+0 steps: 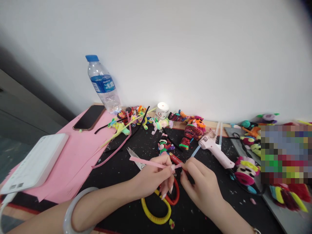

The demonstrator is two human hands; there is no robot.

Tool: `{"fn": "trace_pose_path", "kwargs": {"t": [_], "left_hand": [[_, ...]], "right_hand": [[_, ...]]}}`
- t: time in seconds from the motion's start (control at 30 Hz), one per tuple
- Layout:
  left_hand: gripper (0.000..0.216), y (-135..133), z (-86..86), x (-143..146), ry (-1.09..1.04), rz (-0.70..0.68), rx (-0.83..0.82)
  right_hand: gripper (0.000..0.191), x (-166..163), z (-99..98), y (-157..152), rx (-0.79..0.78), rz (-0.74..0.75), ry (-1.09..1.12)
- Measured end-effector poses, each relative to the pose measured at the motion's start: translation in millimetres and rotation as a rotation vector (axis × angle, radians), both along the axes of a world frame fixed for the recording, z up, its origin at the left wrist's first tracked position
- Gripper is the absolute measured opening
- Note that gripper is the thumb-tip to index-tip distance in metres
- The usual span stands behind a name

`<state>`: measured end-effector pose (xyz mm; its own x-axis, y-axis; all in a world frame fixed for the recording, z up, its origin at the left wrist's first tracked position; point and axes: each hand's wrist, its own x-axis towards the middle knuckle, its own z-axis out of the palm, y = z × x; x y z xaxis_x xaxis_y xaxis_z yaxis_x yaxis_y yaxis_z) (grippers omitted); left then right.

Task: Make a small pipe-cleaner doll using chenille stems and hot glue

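Above black flecked matting (192,211), a slim pink fuzzy strip (146,162) is bridging the tightly pinching left hand (154,175) and the apparently pinching right hand (202,182).

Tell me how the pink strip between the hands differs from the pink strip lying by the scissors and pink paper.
Pose: the held strip is pinched between the left hand and right hand; the lying strip is untouched.
Shape: the held strip looks nearly straight, while the lying strip bends in a curve.
Length: the lying strip shows longer than the held strip, though fingers cover part of the latter.
Both are pink and narrow.
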<state>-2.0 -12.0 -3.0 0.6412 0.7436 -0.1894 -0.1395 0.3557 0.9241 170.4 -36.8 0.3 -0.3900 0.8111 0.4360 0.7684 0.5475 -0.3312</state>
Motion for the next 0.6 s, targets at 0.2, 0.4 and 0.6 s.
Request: {"fn": "trace_pose_path", "kwargs": {"t": [0.2, 0.4, 0.6], "left_hand": [[0.027, -2.0, -0.2, 0.4, 0.059, -0.028, 0.035], [0.024, -0.9, 0.2, -1.6, 0.056, 0.036, 0.081], [0.026, 0.1, 2.0, -3.0, 0.004, 0.016, 0.098]], "right_hand": [[0.019, 1.0, -0.3, 0.0, -0.008, 0.008, -0.066], [0.017, 5.3, -0.4, -1.3, -0.200, 0.009, 0.315], [0.020, 7.7, 1.0, -3.0, -0.362, 0.010, 0.558]]}}
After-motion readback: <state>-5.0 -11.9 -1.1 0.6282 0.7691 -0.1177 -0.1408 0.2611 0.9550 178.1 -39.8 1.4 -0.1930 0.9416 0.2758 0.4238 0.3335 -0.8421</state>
